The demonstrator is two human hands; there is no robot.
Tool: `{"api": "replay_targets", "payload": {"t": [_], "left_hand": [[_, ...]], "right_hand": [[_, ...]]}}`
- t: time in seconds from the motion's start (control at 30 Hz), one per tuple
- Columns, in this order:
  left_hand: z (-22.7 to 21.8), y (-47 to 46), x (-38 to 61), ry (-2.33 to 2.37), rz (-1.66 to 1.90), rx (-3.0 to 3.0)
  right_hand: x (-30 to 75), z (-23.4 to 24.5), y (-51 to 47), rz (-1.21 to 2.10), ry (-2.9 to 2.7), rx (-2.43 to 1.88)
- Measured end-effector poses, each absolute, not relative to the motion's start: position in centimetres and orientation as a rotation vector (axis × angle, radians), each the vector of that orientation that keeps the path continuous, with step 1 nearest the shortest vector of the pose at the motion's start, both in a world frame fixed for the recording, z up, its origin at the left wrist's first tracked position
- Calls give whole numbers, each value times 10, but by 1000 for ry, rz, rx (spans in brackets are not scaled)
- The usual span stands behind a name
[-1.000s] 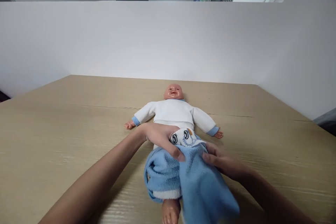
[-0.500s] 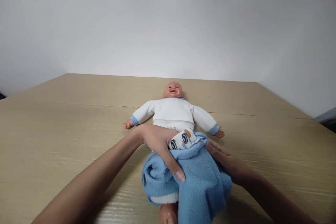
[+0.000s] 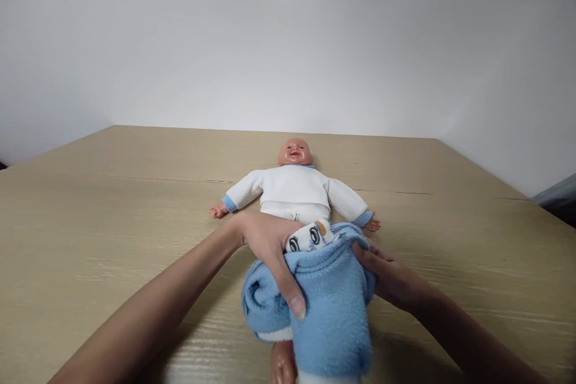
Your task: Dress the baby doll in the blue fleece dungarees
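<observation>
Over the doll (image 3: 294, 185) on the desk (image 3: 112, 216), the blue garment (image 3: 333, 312) no longer flares to my right; its near part hangs straighter, seemingly better aligned. My right hand (image 3: 391, 273) pinches its edge; my left hand (image 3: 267, 239) spreads its thumb across it, fingers hidden, grip unclear.

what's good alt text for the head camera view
A person's left hand rests on a blue cloth bunched over the lower body of a doll while the right hand grips the cloth's edge. The doll lies face up on a brown table in a white top with blue cuffs, one bare foot showing.
</observation>
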State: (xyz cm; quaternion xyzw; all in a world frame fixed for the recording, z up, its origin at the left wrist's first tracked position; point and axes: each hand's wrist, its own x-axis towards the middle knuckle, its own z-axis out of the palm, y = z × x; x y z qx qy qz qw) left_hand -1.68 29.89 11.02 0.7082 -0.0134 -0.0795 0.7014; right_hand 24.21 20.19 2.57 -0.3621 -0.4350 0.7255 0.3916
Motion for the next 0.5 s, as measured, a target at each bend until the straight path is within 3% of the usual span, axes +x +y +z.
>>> {"api": "replay_targets", "payload": {"t": [0.3,0.5], "left_hand": [[98,309,-31,165,1,1686],[94,306,-29,165,-40,1666]], "right_hand": [[246,59,199,2187,-1565,-638],[239,35,200,1830,-1133,-804]]}}
